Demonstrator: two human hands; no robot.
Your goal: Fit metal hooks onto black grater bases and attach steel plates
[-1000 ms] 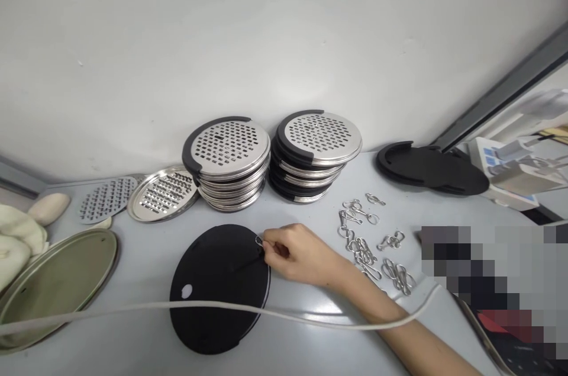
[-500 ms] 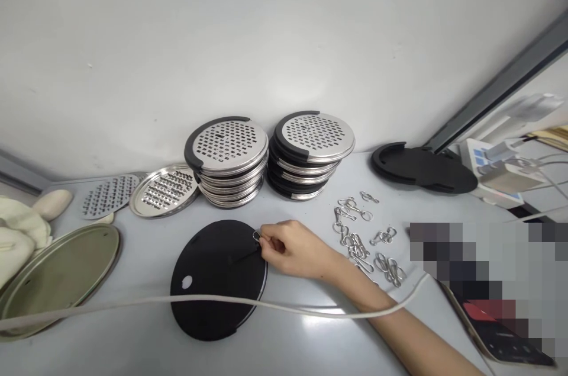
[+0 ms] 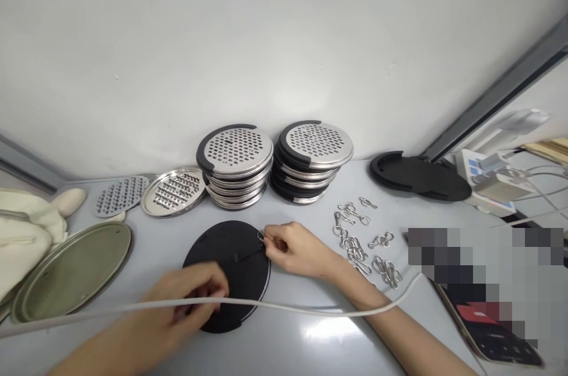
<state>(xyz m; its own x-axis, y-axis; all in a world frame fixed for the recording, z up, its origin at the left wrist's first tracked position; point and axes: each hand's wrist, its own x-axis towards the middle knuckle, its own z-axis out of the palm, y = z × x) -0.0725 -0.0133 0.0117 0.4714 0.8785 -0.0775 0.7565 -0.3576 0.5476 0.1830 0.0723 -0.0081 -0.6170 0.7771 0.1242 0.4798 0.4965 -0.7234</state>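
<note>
A round black plate (image 3: 239, 287) lies flat on the grey table in front of me. At its upper right edge my right hand (image 3: 286, 248) pinches a small metal clip (image 3: 261, 236), whose loop shows over the rim. My left hand (image 3: 190, 299) is over the lower left of the plate, smeared by motion, so its fingers are unclear. Several metal clips with rings (image 3: 355, 246) lie loose to the right of my right hand. Behind the plate stand two stacks of round graters, the left stack (image 3: 237, 166) and the right stack (image 3: 315, 160), with black edge guards.
A white cable (image 3: 310, 308) crosses low in front of my hands. Loose grater discs (image 3: 173, 191) and an olive oval tray (image 3: 75, 269) lie left. Black plates (image 3: 421, 177), a power strip (image 3: 488, 180) and a phone (image 3: 501, 334) are on the right.
My left hand has come in from the lower left over the black plate. The right hand keeps its pinch at the plate's edge. The whole view has shifted slightly.
</note>
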